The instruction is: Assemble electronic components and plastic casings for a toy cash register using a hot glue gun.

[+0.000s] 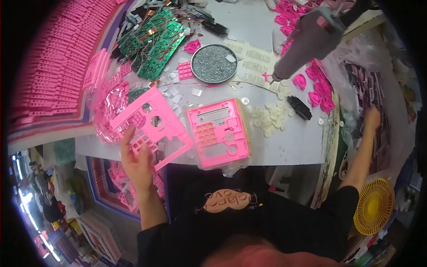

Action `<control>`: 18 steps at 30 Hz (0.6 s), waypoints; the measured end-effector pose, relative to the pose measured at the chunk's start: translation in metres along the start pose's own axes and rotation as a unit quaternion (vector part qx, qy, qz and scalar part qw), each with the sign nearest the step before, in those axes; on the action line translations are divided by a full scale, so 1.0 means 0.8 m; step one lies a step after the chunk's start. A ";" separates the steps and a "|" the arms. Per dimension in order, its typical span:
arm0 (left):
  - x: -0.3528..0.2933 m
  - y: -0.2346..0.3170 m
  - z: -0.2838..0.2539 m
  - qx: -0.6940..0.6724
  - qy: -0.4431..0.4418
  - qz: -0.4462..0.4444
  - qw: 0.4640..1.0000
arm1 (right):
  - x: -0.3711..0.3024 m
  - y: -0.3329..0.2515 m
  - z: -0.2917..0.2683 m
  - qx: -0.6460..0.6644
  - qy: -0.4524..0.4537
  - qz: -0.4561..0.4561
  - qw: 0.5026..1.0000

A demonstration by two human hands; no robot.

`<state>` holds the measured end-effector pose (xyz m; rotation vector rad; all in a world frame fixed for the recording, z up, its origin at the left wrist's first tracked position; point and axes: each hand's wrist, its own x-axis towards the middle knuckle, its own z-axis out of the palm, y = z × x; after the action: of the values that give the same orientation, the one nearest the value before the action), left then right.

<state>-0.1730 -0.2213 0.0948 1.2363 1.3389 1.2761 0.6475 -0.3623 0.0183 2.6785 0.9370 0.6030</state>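
Note:
My left hand [138, 165] is closed on the lower left edge of a pink plastic casing panel [163, 107], holding it tilted above the table. The panel has round holes, a grid of key openings and a large cut-out. Beside it, a second pink casing panel [239, 133] lies inner side up on a plastic-wrapped block, with a pink keypad and a metal strip fitted in it. Far to the right, my right hand [372, 118] reaches into a plastic-lined box among dark, flat pieces [371, 89]. Its fingers look curled, and whatever they hold is hidden.
A grey electric screwdriver [307, 42] hangs over the table near a round tin of screws [198, 75]. Green circuit boards [162, 51] with wires, cream discs [270, 119], a black part [299, 108] and pink pieces [318, 84] lie around. Stacked pink panels [62, 58] fill the left.

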 end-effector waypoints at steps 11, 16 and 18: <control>0.008 -0.045 0.070 -0.046 -0.154 0.014 0.987 | -0.157 -0.037 -0.165 0.735 -0.027 0.150 0.661; 0.017 -0.042 0.070 -0.032 -0.155 0.040 0.987 | -0.229 -0.139 -0.233 0.805 -0.110 0.103 0.573; 0.017 -0.037 0.056 -0.041 -0.129 0.031 0.990 | -0.231 -0.156 -0.221 0.802 -0.104 0.082 0.582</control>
<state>-0.1322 -0.2021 0.0622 1.3437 1.0596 1.1576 0.3690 -0.3691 0.0751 4.0571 1.5835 -1.3329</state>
